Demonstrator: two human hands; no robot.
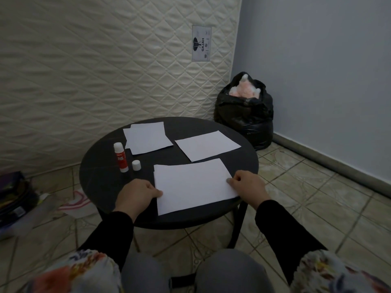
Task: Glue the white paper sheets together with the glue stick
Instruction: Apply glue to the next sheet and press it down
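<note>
Left hand point(137, 194) curled, pinching near paper sheet point(193, 185) edge, right hand point(246, 187) likewise

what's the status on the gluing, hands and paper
Left hand and right hand both grip near paper edges. Glue stick uncapped, upright, untouched. Nothing in the way.
</note>
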